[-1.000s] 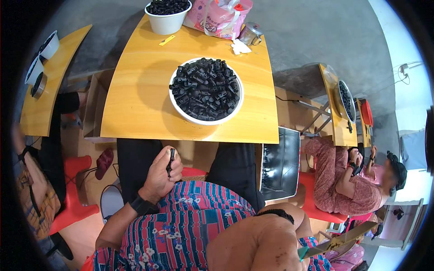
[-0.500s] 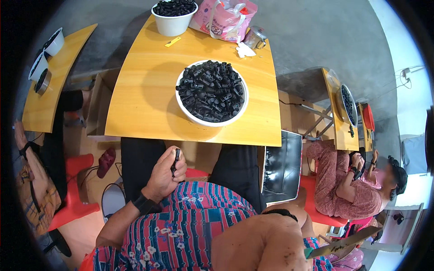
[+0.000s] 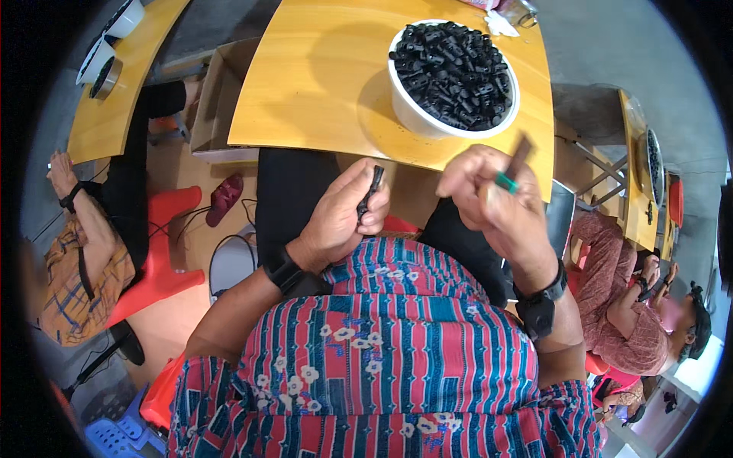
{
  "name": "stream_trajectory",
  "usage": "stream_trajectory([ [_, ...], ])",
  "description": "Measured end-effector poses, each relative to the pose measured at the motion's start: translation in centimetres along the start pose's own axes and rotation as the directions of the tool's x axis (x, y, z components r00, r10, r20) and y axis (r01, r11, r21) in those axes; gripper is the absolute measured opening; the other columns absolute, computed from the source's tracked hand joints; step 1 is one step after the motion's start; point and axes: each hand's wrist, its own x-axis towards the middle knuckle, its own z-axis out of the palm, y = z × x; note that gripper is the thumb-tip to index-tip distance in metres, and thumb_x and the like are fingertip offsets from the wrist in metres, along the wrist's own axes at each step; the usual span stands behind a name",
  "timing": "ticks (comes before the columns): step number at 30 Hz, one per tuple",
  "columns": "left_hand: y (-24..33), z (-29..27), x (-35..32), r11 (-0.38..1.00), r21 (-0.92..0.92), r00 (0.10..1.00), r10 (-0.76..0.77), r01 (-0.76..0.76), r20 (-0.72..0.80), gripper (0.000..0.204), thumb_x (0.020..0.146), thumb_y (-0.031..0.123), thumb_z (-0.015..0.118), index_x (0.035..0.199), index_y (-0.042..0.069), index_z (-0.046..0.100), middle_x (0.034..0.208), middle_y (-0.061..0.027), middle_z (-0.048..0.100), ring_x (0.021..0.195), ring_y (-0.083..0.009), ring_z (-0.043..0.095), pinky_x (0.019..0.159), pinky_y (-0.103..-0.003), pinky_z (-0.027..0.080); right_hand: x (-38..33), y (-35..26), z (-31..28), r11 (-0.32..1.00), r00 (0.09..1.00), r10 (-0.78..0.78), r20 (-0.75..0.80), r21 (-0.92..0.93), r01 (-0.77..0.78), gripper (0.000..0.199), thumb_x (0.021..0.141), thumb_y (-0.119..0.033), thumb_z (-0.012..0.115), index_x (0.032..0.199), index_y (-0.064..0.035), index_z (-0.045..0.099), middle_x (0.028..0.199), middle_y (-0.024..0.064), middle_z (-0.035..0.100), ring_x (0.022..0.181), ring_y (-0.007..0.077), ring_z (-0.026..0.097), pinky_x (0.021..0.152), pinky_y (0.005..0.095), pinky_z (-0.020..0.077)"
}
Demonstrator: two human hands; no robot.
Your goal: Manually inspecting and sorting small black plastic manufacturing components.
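Observation:
My left hand (image 3: 341,208), in front of my belly, is closed round a small black plastic piece (image 3: 372,189), tube-like, its upper end showing past the thumb. My right hand (image 3: 496,200) is raised to the right of it, near the table's front edge. It grips a knife (image 3: 520,157) with a narrow dark blade and a green band; the blade points up and away, slightly smeared by motion. A gap lies between the two hands. Beyond them, a white tub (image 3: 418,120) heaped with black plastic pieces (image 3: 454,75) stands on the yellow table (image 3: 305,91).
White tissue (image 3: 500,24) and a metal cup (image 3: 522,14) are at the table's far right. An open cardboard box (image 3: 221,103) stands left of the table. People sit at tables on both sides, one on a red stool (image 3: 164,252). A dark red slipper (image 3: 224,200) lies on the floor.
My right hand with the knife has come up from the lower right to near the table edge. The view has shifted, so the tub appears higher and further right. The left hand keeps its piece.

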Motion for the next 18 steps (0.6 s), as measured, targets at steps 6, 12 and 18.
stream_trajectory([
  [6,-0.2,0.3,-0.3,1.000,0.021,1.000,0.019,-0.020,0.011,0.025,0.103,0.032,0.036,0.092,0.010,0.043,0.075,0.0008,0.041,0.059,-0.0069,0.035,0.050,-0.019,0.029,-0.1,6.7,-1.2,0.987,0.988,0.152,-0.042,-0.048,-0.154,0.055,0.098,-0.053,0.037,0.091,-0.0018,0.056,0.064,-0.0057,0.032,0.053,0.0034,0.024,0.047,0.0205,0.0211],
  [12,-0.4,0.2,-0.4,0.999,0.013,0.999,0.045,-0.045,-0.004,0.024,0.103,0.031,0.037,0.094,0.011,0.043,0.075,0.0008,0.041,0.060,-0.0068,0.037,0.051,-0.019,0.030,0.0,8.6,0.3,0.876,0.990,-0.135,0.043,-0.462,0.139,0.035,0.099,-0.032,0.044,0.088,-0.0014,0.057,0.081,0.0043,0.052,0.071,0.0158,0.048,0.066,0.0269,0.0413],
  [18,-0.3,0.5,-0.5,0.999,0.042,0.999,0.025,-0.023,-0.041,0.022,0.103,0.029,0.035,0.094,0.010,0.043,0.078,0.0015,0.040,0.061,-0.0051,0.037,0.053,-0.018,0.032,0.2,9.0,1.0,0.838,0.985,-0.095,0.145,-0.522,0.158,0.027,0.093,-0.031,0.053,0.094,-0.0036,0.056,0.082,0.0171,0.057,0.080,0.0382,0.058,0.069,0.0411,0.0465],
])
